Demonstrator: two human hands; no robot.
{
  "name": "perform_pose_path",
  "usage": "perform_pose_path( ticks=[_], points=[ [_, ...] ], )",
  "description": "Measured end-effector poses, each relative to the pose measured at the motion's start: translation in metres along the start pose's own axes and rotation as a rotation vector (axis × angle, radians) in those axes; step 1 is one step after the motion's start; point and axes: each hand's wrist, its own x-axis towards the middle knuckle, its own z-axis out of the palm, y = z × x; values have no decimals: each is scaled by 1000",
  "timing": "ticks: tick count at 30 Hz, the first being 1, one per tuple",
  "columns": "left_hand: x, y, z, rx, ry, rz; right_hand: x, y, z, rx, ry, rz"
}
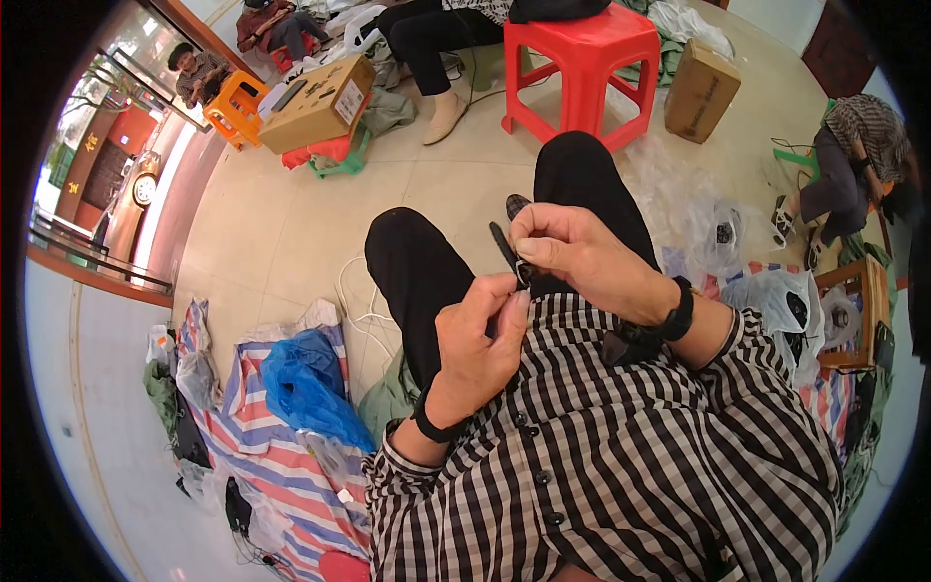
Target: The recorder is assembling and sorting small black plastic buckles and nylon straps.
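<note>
While your left hand (478,335) and right hand (587,257) meet just beyond your shirt (659,427), the thumb and forefinger of each close in a pinch on a small black strap (500,242). It sits right between the fingertips, and its loose end sticks out past them, away from your body, toward the gap between your knees (402,252). At the point where the two pinches nearly meet, a small shiny piece (525,274) shows; the fingers cover too much of it to tell whether it belongs to the strap. Judging by how both grips converge, the step in hand looks like fine, two-handed work at that one spot. The next move seems to call for one steady pinch while the other makes small, precise shifts, without letting the strap twist. Well apart from the fingers, to their left, lies a blue bag (312,388); ahead of them stands a red stool (580,48).
</note>
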Motion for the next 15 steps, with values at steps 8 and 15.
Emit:
perform_pose_path(
  ticks=[8,15],
  points=[
    [12,1,4,-431,-61,-316,-7,-11,9,-625,137,-280],
    [6,7,-3,-180,-12,-211,-5,-10,13,-404,122,-293]
  ],
)
